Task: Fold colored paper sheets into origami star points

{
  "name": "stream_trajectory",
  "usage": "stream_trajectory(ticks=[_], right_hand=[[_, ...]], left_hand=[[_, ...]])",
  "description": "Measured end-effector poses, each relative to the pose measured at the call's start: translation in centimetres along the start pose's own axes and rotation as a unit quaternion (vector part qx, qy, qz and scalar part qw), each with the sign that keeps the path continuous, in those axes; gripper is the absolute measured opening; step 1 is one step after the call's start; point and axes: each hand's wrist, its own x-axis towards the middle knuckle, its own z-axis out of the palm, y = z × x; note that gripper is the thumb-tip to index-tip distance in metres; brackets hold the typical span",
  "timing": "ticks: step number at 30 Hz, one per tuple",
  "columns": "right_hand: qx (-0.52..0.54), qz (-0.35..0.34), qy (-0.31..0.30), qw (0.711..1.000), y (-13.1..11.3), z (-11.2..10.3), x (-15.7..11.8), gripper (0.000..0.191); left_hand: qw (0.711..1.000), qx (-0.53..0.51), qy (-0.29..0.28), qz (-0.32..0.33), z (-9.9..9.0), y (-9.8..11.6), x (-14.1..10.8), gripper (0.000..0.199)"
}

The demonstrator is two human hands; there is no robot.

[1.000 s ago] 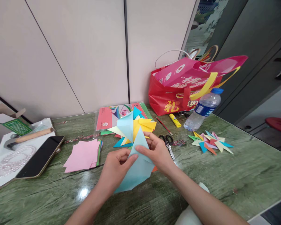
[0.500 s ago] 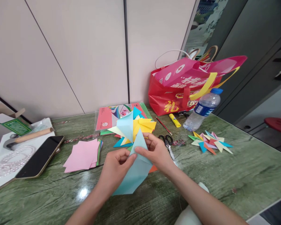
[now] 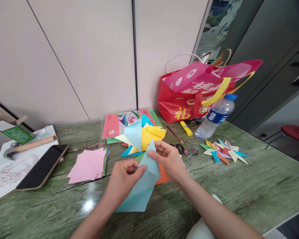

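Observation:
A light blue sheet of paper (image 3: 139, 192), partly folded to a point at its top, is held above the table between both hands. My left hand (image 3: 126, 177) pinches its left edge between thumb and fingers. Near the pointed top, my right hand (image 3: 166, 159) grips the folded part. Behind the hands lies a pile of folded pieces (image 3: 151, 134) in yellow, blue and cream. An orange paper (image 3: 163, 176) shows beneath the right hand. Pink square sheets (image 3: 87, 164) are stacked to the left.
Scissors (image 3: 180, 148), a red pencil (image 3: 173, 133) and a yellow glue stick (image 3: 186, 128) lie behind the right hand. Farther right are a bottle (image 3: 215, 116), a red bag (image 3: 181, 96) and paper stars (image 3: 224, 151). A phone (image 3: 43, 166) and hammer (image 3: 30, 146) lie left.
The blue paper has tilted, its top point shifting right and its lower edge dropping slightly. My right hand has moved a little right, and more of the orange paper shows.

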Motion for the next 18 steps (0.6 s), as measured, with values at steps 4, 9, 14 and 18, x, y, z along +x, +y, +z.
stream_trajectory(ticks=[4, 9, 14, 18], right_hand=[[0.0, -0.003, -0.003, 1.0, -0.01, -0.08, -0.02, 0.023], [0.001, -0.011, -0.009, 1.0, -0.01, 0.01, -0.12, 0.03], [-0.021, -0.1, 0.0, 0.995, -0.29, 0.28, -0.25, 0.026], [-0.048, -0.118, 0.012, 0.992, -0.66, 0.26, -0.24, 0.016]], left_hand=[[0.999, -0.037, -0.026, -0.004, 0.02, 0.14, -0.06, 0.02], [0.999, -0.029, -0.019, -0.006, 0.0, 0.18, -0.09, 0.022], [1.0, -0.018, -0.013, 0.002, -0.04, 0.22, 0.06, 0.023], [1.0, -0.01, -0.014, -0.005, 0.01, 0.35, 0.15, 0.024]])
